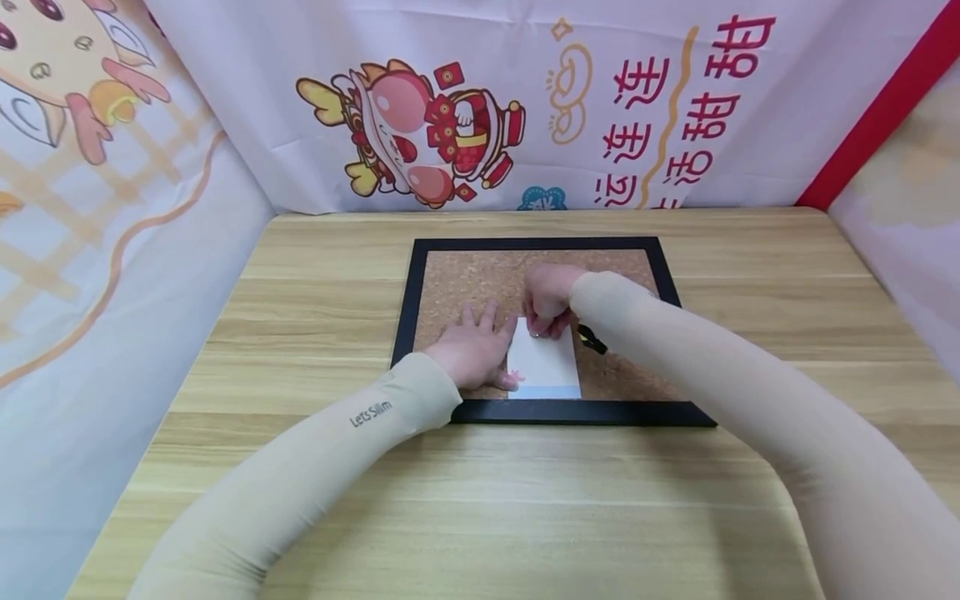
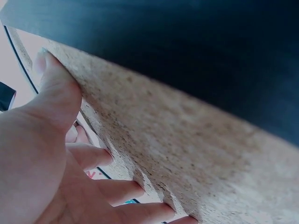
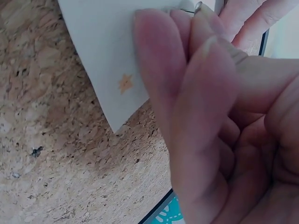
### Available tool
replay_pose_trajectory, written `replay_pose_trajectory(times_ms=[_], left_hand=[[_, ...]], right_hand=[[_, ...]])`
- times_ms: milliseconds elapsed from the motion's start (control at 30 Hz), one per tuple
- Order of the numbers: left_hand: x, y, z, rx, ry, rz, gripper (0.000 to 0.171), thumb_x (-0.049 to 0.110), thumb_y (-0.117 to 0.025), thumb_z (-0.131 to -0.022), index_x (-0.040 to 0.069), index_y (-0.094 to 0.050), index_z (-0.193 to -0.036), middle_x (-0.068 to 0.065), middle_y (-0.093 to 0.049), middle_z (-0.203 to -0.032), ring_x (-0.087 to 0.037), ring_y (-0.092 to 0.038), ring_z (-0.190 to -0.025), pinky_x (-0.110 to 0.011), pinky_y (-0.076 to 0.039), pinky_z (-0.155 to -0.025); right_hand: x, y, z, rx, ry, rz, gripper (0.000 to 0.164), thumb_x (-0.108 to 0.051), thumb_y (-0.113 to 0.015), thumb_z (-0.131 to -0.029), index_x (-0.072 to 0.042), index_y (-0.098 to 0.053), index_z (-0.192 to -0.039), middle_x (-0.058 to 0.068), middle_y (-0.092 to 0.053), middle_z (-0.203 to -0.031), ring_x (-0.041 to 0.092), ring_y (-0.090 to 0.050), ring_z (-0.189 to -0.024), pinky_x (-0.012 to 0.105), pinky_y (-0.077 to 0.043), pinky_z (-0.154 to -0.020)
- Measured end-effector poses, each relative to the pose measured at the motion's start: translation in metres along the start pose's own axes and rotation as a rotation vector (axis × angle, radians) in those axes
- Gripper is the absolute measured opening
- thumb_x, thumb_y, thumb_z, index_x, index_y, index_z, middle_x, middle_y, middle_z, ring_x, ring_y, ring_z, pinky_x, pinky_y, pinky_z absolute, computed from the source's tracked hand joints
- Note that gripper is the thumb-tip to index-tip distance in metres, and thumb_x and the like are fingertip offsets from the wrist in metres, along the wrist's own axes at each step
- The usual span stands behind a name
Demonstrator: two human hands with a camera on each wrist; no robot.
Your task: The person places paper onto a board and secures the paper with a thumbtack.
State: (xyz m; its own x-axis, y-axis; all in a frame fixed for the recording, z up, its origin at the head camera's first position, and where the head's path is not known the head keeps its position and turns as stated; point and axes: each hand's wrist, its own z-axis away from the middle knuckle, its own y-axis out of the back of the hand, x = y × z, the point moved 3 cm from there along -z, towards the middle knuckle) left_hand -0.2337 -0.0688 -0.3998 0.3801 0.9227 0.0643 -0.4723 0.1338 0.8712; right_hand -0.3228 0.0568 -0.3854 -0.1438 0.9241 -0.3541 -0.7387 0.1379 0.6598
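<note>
A cork board [image 1: 622,375] in a black frame lies on the wooden table. On its lower middle part is a white paper card [image 1: 543,362] with a pale blue lower strip; a small orange star shows near one corner in the right wrist view. My left hand [image 1: 474,346] rests on the cork with fingers spread, thumb and index finger at the card's left edge. At the card's upper part, my right hand [image 1: 550,296] has curled fingers and pinches a small metallic pin [image 3: 188,10], mostly hidden by the fingertips.
Beside the card, a small black item [image 1: 591,339] shows under the right sleeve. Wooden tabletop [image 1: 525,500] surrounds the board. A printed cloth [image 1: 270,108] with cartoon figures hangs behind, and another cloth [image 1: 75,333] stands along the left.
</note>
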Motion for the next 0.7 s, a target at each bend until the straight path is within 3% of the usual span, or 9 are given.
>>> replay_pose_trajectory(times_ms=[700], left_hand=[[0.0011,0.0011,0.0007,0.007,-0.012,-0.002,0.101,0.061,-0.062,-0.087,0.015,-0.011,-0.160,-0.021,-0.001,-0.164,-0.053,-0.005,-0.144,-0.062,-0.024,-0.110]], right_hand=[[0.0012,0.0009,-0.0010,-0.008,0.017,0.005,0.005,-0.012,-0.075,-0.089,-0.007,-0.073,-0.089,0.011,-0.070,-0.088,0.021,-0.067,-0.066,0.031,-0.057,-0.064]])
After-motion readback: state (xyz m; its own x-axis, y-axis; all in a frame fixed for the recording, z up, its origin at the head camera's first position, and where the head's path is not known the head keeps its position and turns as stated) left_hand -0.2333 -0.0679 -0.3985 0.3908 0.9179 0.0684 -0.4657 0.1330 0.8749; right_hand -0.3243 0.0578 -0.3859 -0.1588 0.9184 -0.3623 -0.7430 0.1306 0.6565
